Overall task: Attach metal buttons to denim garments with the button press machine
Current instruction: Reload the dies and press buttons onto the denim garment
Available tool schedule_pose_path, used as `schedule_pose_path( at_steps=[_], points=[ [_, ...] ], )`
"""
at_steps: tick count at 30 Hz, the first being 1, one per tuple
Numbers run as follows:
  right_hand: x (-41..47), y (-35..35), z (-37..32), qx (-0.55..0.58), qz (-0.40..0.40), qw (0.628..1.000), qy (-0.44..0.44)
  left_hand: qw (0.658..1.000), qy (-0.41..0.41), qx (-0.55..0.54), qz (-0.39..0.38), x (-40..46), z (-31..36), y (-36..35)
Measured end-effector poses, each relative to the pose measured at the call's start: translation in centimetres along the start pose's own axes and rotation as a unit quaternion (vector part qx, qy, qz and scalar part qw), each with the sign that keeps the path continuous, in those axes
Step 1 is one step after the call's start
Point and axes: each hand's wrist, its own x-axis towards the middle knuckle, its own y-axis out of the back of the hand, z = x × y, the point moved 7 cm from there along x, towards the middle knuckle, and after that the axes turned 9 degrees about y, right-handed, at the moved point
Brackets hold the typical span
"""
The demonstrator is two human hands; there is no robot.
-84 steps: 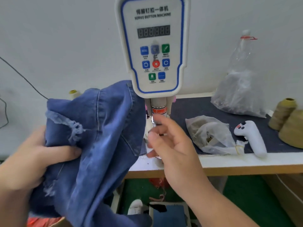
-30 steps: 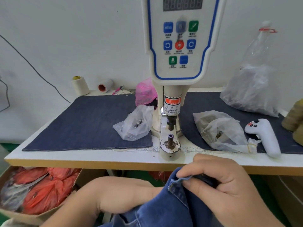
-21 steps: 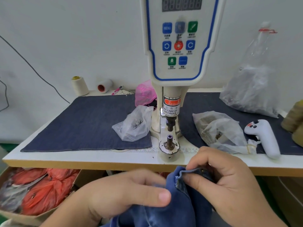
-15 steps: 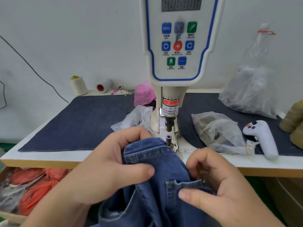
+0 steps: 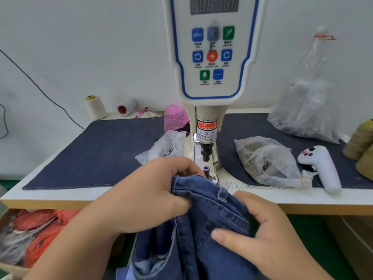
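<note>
Both hands bunch jeans (image 5: 203, 229) at table (image 5: 60, 196) edge, waistband just short of press machine (image 5: 212, 77) lower post (image 5: 206, 170). Left hand (image 5: 145, 197) fingers curled, clamped on waistband; right hand (image 5: 262, 235) pinches fold, thumb on top. Denim looks soft, floppy, fairly heavy; likely best held at stiff stitched waistband. Clear bags (image 5: 266, 160) flank press; white controller (image 5: 321, 166) at right; thread cones (image 5: 95, 107) behind. Fingers near post risk pinch.

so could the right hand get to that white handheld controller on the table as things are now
Probably not straight away. The right hand grips the denim garment and would have to let go first. The path itself looks free: the white controller lies uncovered on the table edge, beside a clear bag.
</note>
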Motion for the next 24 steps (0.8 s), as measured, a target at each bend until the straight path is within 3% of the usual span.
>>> schedule_pose_path(
  at_steps=[4,7,10,13,15,20,24],
  points=[
    [-0.7,-2.0,0.1,0.180,-0.143,0.971,-0.062,0.998,0.050,-0.015,-0.031,1.2,-1.7,-0.2],
    [-0.1,-1.5,0.9,0.250,-0.106,0.960,-0.071,0.982,0.133,-0.117,-0.059,2.2,-4.3,-1.6],
    [0.6,-1.8,2.6,0.348,-0.030,0.931,-0.109,0.926,0.202,-0.309,-0.075,2.6,-6.8,-4.4],
    [1.1,-2.4,4.7,0.390,0.023,0.903,-0.179,0.829,0.205,-0.500,-0.142,2.5,-7.3,-7.5],
    [1.4,-2.5,5.6,0.374,0.021,0.902,-0.215,0.795,0.233,-0.542,-0.137,2.6,-8.0,-8.6],
    [3.2,-1.7,6.9,0.319,0.045,0.922,-0.215,0.856,0.231,-0.459,0.046,4.9,-9.5,-5.9],
    [5.0,-1.2,6.6,0.316,0.042,0.928,-0.191,0.878,0.224,-0.406,0.120,6.2,-9.6,-3.8]
  ],
)
